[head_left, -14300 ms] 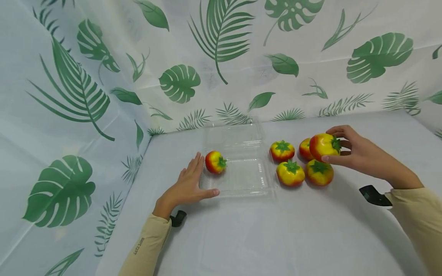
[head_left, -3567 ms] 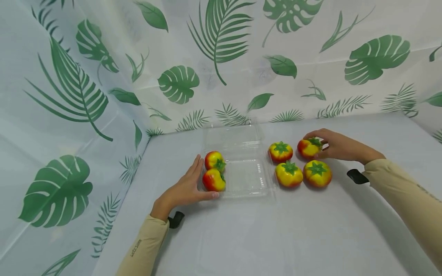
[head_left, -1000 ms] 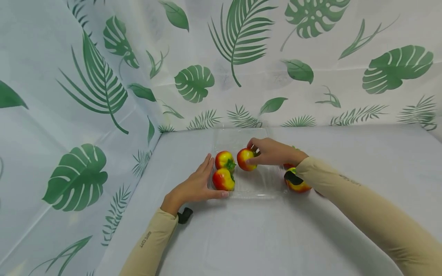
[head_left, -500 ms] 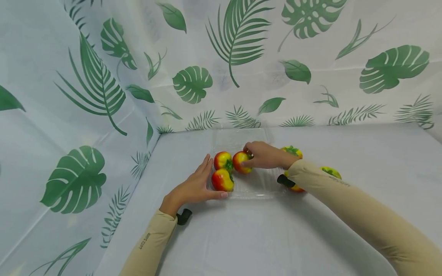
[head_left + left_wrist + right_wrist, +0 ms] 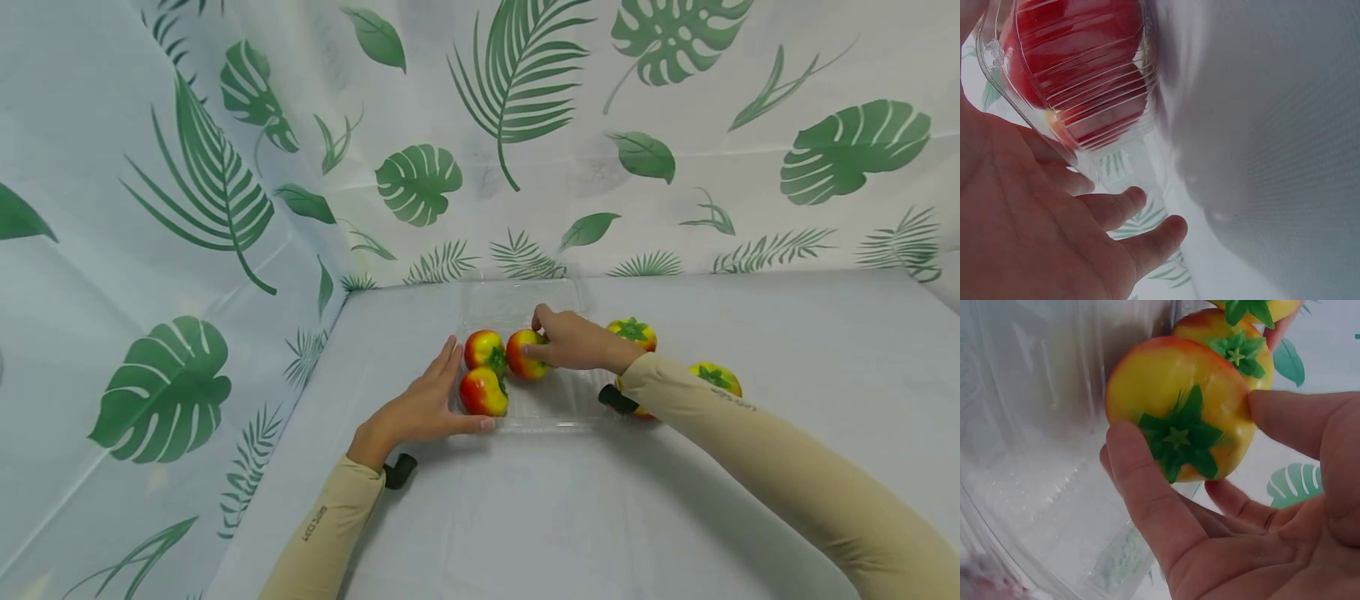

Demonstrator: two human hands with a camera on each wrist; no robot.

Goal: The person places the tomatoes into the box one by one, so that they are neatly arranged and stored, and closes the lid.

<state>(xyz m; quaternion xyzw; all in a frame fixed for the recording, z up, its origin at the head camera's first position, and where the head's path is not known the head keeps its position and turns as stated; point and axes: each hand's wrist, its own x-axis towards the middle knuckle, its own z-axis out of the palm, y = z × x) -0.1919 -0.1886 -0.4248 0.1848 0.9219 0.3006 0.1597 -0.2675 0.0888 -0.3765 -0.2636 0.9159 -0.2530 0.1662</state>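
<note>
Red-and-yellow fruit is held by the right grip in or just above the clear box, flanked by the wide-spread left grip; placing seems in hand, a gentle release called for next.

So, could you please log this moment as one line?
right hand: holds persimmon-like fruit | clear clamshell: lid open, two fruits inside | left hand: at clamshell's side

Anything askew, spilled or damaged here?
No spill or damage visible. Slightly odd: two fruits in the clear box lie on their sides, leaves facing right, while two loose fruits beside it sit leaves-up.
</note>
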